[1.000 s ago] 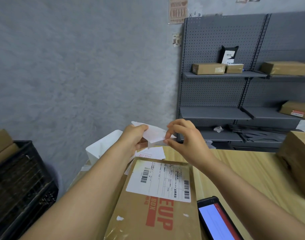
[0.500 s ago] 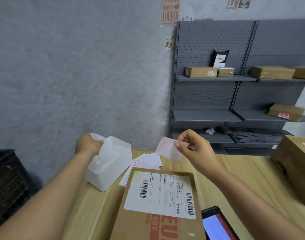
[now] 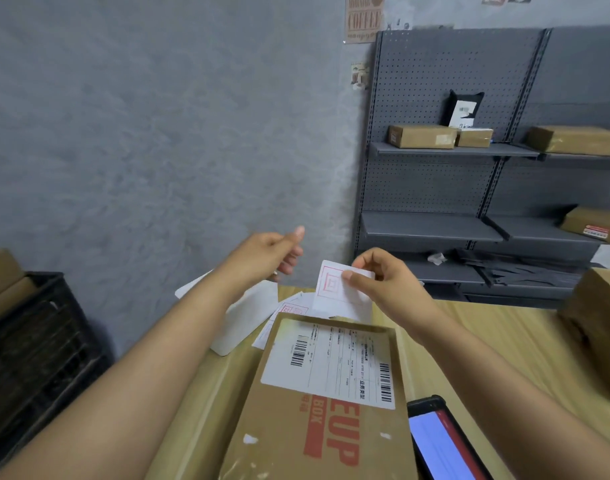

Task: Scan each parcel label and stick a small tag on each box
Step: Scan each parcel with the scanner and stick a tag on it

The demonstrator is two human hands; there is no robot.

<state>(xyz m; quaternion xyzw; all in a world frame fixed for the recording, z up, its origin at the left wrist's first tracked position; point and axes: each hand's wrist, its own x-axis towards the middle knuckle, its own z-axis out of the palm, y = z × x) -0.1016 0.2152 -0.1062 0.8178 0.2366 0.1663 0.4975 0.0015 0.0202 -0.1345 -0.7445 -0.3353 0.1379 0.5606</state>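
A flat brown cardboard box [image 3: 317, 420] with red print lies on the wooden table [image 3: 497, 341] in front of me, a white shipping label [image 3: 331, 363] with barcodes on its top. My right hand [image 3: 383, 282] pinches a small white tag [image 3: 334, 289] with a red square print, held in the air just beyond the box's far edge. My left hand [image 3: 265, 254] hovers to the left of the tag, above a white plastic bin [image 3: 244, 317], fingers loosely curled and holding nothing. More tags [image 3: 289, 311] lie loose on the table between bin and box.
A handheld scanner [image 3: 438, 441] with a lit screen lies right of the box. Another brown box [image 3: 598, 313] stands at the table's right edge. A black crate [image 3: 37, 358] sits at the left. Grey shelves [image 3: 470, 233] with several parcels stand behind the table.
My left hand has left the white bin and moved up and right toward the tag. My right hand still pinches the tag, now turned more upright above the box's far edge.
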